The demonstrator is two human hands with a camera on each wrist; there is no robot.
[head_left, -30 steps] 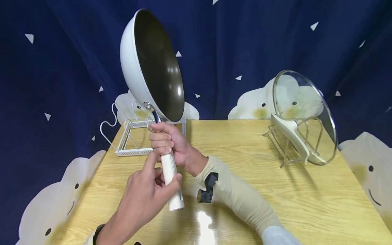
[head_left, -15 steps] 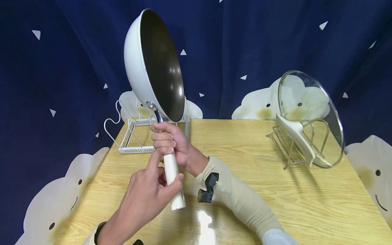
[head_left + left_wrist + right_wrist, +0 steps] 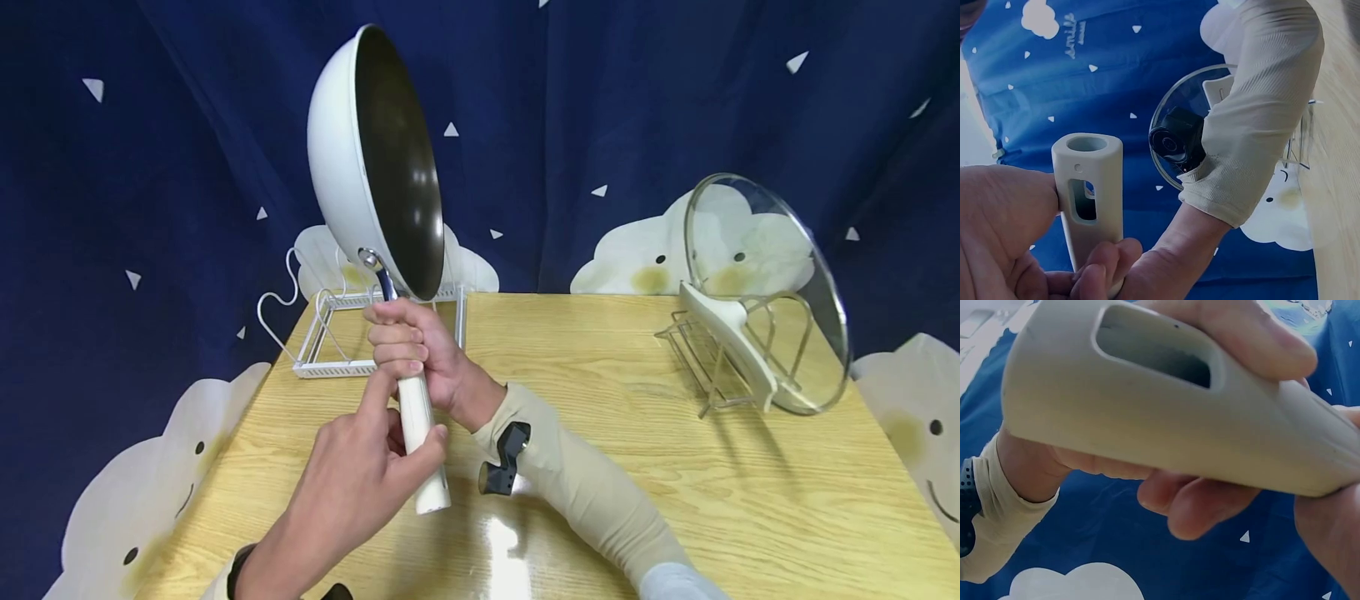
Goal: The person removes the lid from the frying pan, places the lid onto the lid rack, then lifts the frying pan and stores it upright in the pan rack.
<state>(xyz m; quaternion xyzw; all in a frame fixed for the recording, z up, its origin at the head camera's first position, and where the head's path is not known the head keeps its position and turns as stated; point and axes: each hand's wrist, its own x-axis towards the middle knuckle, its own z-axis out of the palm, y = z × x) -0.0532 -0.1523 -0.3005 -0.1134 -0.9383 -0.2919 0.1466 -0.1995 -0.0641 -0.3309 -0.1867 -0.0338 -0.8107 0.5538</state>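
Observation:
A deep, round-sided wok point(image 3: 401, 167), white outside and dark inside, is held upright above the table, its opening turned to the right. My right hand point(image 3: 431, 358) grips the upper part of its white handle point(image 3: 417, 417), just below the metal joint. Lower down, my left hand point(image 3: 348, 479) pinches the handle between thumb and fingers. The left wrist view shows the handle's end point(image 3: 1110, 187) with a round hole and a long slot. Seen from the right wrist, the handle point(image 3: 1135, 419) crosses the picture, with fingers point(image 3: 1194, 509) of the left hand below it.
Behind the wok, a white wire rack point(image 3: 330, 367) stands at the table's back left. A clear glass lid point(image 3: 806, 333) and a white curved piece point(image 3: 727, 333) lean in a metal stand point(image 3: 712, 392) on the right. Dark blue curtain point(image 3: 525, 125) surrounds the wooden table point(image 3: 600, 500).
The wok has turned slightly, so its dark inside looks narrower. Both hands keep their places on the handle. The background has shifted a little to the right in the head view.

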